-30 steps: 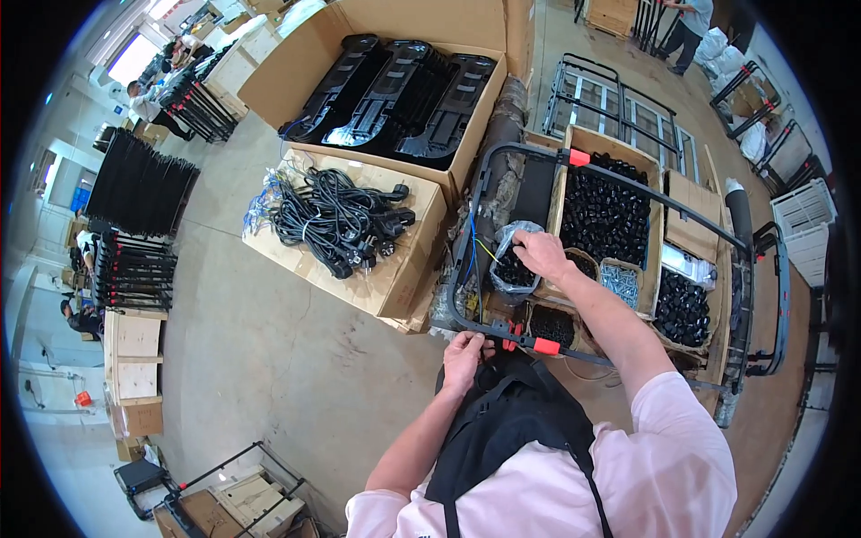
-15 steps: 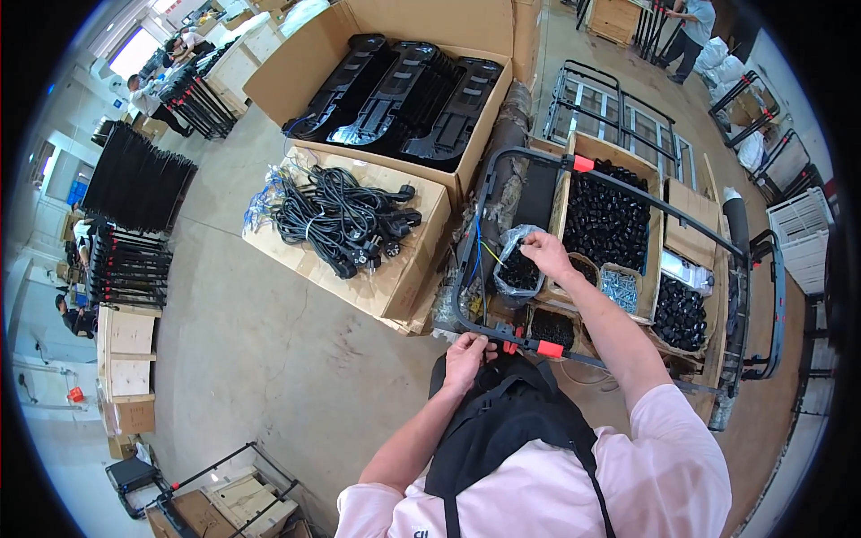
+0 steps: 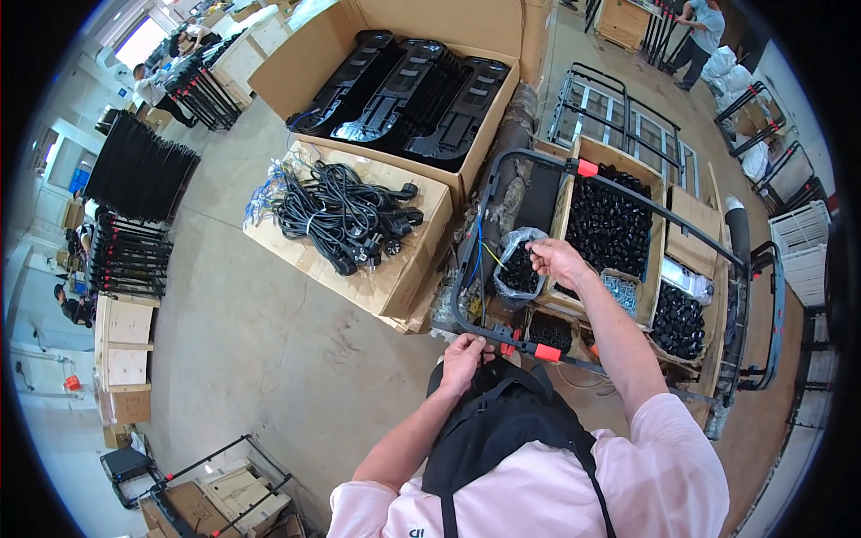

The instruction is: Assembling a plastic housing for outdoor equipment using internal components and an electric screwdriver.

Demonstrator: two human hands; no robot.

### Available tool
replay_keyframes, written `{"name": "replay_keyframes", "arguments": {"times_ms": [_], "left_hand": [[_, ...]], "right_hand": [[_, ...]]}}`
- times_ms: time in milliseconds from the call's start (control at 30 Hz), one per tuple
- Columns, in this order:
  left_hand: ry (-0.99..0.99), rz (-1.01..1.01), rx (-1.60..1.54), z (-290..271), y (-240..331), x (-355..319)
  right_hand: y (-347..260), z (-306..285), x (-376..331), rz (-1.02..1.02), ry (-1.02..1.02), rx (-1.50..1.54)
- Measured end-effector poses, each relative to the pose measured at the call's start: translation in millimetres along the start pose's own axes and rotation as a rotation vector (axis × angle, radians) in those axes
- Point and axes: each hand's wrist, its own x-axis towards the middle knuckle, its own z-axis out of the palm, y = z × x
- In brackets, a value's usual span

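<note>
My left hand [image 3: 466, 356] is closed on the near bar of a black tubular metal frame [image 3: 682, 220] that has red-orange clips on it. My right hand [image 3: 556, 260] reaches forward and pinches the rim of a clear plastic bag [image 3: 517, 269] full of small black parts, just beyond the bar. The bag sits between the frame's left side and a cardboard box of black plastic caps [image 3: 610, 224].
A cardboard box topped with bundled black power cords [image 3: 345, 215] stands left of the frame, and a big carton of black moulded panels [image 3: 404, 85] lies behind it. More boxes of small parts [image 3: 677, 314] sit at right. Black racks [image 3: 134, 170] and other people stand far left and at the back.
My right hand has shifted slightly along the bag's rim. My left hand stays on the frame bar.
</note>
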Motion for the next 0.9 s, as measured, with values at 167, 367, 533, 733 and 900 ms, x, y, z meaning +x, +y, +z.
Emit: {"name": "replay_keyframes", "arguments": {"times_ms": [167, 367, 533, 733, 900], "left_hand": [[0.041, 0.019, -0.018, -2.8, -4.9, -2.9], [0.088, 0.052, -0.033, 5.7, -3.0, -6.1], [0.057, 0.030, 0.082, 1.3, 0.0, -3.7], [-0.041, 0.022, 0.095, -16.8, 6.9, 2.0], [-0.079, -0.080, 0.113, -21.4, 17.5, 6.1]], "right_hand": [[-6.1, 18.1, -35.8, 0.065, -0.139, 0.141], [9.8, 25.1, -75.2, 0.118, -0.148, 0.227], [25.1, 27.8, -111.0, -0.025, -0.114, 0.285], [39.8, 65.5, -179.7, -0.098, -0.044, 0.119], [84.0, 116.4, -227.2, 0.090, 0.002, 0.201]]}}
